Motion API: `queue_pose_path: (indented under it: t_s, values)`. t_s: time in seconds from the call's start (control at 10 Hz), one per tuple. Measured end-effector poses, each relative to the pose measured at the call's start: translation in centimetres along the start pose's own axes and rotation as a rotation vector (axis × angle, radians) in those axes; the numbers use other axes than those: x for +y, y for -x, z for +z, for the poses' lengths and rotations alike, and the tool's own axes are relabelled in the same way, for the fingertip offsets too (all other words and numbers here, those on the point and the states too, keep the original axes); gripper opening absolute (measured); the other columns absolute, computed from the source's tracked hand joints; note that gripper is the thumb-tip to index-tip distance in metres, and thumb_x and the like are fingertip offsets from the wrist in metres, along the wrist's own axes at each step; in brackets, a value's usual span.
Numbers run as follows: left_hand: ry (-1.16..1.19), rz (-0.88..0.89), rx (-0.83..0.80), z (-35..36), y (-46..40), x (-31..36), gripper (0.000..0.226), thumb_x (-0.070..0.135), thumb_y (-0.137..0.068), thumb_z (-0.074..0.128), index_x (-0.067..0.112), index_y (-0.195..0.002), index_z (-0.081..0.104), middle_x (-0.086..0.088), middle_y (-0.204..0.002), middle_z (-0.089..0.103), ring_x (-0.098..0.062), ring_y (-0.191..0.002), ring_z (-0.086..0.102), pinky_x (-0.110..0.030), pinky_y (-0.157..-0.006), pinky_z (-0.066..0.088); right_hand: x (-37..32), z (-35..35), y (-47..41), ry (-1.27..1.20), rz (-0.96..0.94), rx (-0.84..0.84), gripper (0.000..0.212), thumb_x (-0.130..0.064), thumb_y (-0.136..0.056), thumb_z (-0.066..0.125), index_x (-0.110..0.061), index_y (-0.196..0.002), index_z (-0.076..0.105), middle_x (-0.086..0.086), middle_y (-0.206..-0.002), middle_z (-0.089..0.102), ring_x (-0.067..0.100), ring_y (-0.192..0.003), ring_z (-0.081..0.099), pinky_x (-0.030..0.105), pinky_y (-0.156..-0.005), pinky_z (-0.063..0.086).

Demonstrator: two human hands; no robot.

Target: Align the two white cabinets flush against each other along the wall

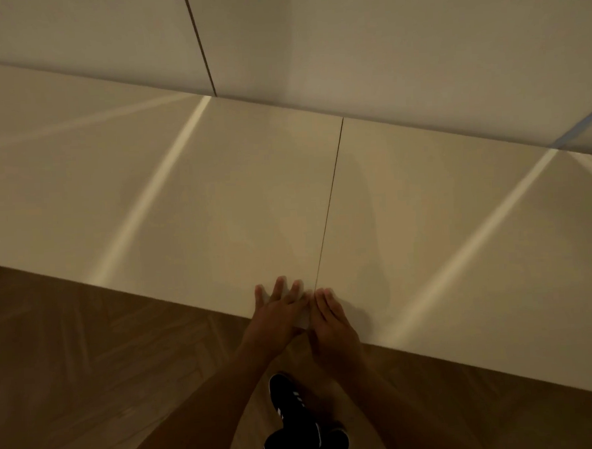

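Observation:
Two low white cabinets stand side by side against the wall. The left cabinet [148, 184] and the right cabinet [459, 222] meet at a thin dark seam [331, 202] that runs from the wall to the front edge. My left hand [278, 311] lies flat, fingers spread, on the left cabinet's front edge just left of the seam. My right hand [330, 322] rests flat on the right cabinet's front edge, right beside the seam. The two hands almost touch. Neither hand holds anything.
The white wall [381, 48] behind the cabinets has a dark vertical panel joint [201, 44]. Wooden herringbone floor [89, 372] lies in front. My black shoe with white stripes [290, 399] stands on the floor below my arms.

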State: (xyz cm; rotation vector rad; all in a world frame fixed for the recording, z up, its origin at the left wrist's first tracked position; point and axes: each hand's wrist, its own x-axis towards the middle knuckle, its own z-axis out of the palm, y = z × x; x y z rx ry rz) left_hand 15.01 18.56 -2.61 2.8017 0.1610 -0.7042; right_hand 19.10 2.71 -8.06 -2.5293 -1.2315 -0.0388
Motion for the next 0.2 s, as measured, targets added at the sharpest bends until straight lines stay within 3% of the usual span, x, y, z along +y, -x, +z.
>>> queue_pose_path:
  t_s: [0.2]
  values:
    - [0.019, 0.033, 0.034, -0.74, 0.74, 0.75, 0.079, 0.056, -0.097, 0.045, 0.025, -0.159, 0.007, -0.007, -0.168, 0.0, -0.038, -0.152, -0.009, -0.063, -0.12, 0.003, 1.0, -1.21, -1.28, -0.008, -0.212, -0.059, 0.048, -0.022, -0.093, 0.05, 0.005, -0.133, 0.053, 0.024, -0.135, 0.058, 0.037, -0.135, 0.046, 0.043, -0.12, 0.021]
